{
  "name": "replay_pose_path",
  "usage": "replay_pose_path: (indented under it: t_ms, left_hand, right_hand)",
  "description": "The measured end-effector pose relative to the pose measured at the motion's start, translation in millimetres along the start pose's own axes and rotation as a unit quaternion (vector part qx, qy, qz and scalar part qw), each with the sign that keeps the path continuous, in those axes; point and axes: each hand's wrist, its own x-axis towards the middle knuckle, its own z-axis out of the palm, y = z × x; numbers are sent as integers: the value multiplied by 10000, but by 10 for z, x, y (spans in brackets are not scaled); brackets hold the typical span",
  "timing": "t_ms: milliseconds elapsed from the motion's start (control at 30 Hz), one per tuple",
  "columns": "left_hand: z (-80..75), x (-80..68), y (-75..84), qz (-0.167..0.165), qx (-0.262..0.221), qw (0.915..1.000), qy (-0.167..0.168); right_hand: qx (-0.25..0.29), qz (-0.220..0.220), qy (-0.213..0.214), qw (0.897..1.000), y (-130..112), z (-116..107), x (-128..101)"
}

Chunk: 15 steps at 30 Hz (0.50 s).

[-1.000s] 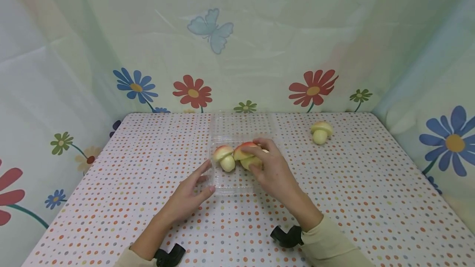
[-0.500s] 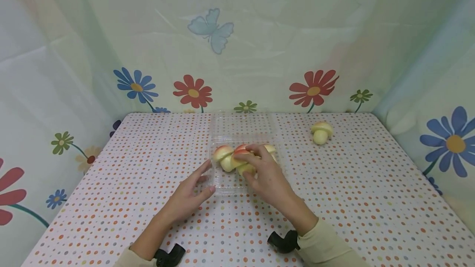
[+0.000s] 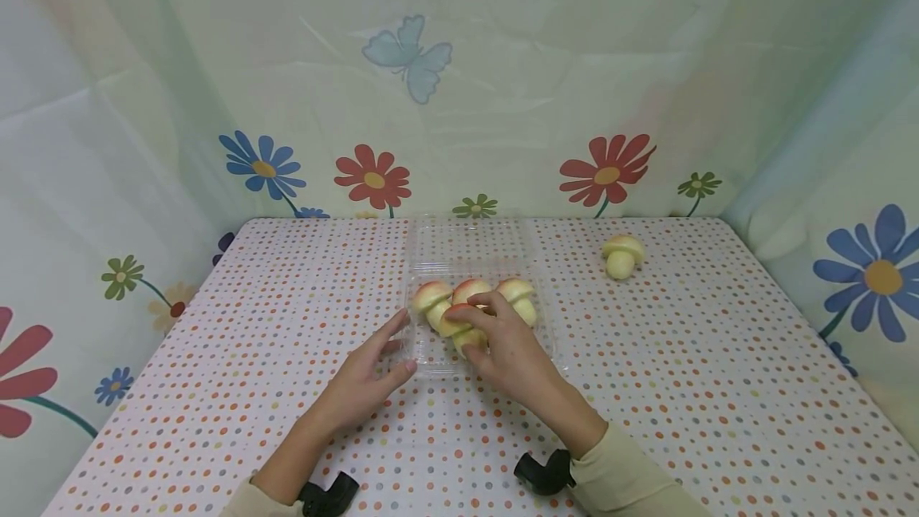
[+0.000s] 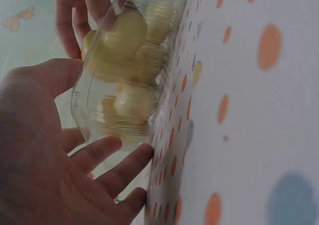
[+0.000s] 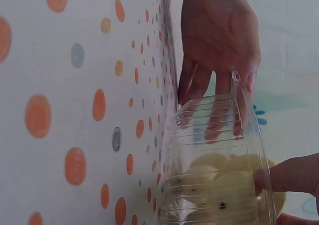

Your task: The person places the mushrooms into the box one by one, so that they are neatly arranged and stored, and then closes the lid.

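Note:
A clear plastic clamshell box (image 3: 431, 367) lies open mid-table, its lid (image 3: 470, 242) flat behind it. Three mushroom-shaped buns with pink-red caps stand along its back row: left (image 3: 429, 296), middle (image 3: 471, 289), right (image 3: 518, 294). My right hand (image 3: 459, 332) pinches a fourth bun (image 3: 470, 337) low in the box's front half. My left hand (image 3: 395, 345) rests open on the table, straight fingers against the box's left front corner. The left wrist view shows those fingers (image 4: 99, 155) beside the box wall (image 4: 124, 85). In the right wrist view, my thumb (image 5: 294, 177) presses the bun (image 5: 234, 190).
One more yellowish mushroom bun (image 3: 621, 255) lies alone at the back right of the dotted tablecloth (image 3: 682, 357). Flower-print sheets (image 3: 373, 179) wall the table in at the back and both sides.
My right hand has carried its bun leftward and toward the box's front, uncovering the right bun in the back row. The left hand has stayed put.

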Motion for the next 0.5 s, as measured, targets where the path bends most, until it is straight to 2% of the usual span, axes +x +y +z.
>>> replay_pose_path:
  t_ms: [500]
  left_hand:
    - [1,-3,-3,61,72,10000,19]
  right_hand:
    - [143,92,-319,9993,34,7,6]
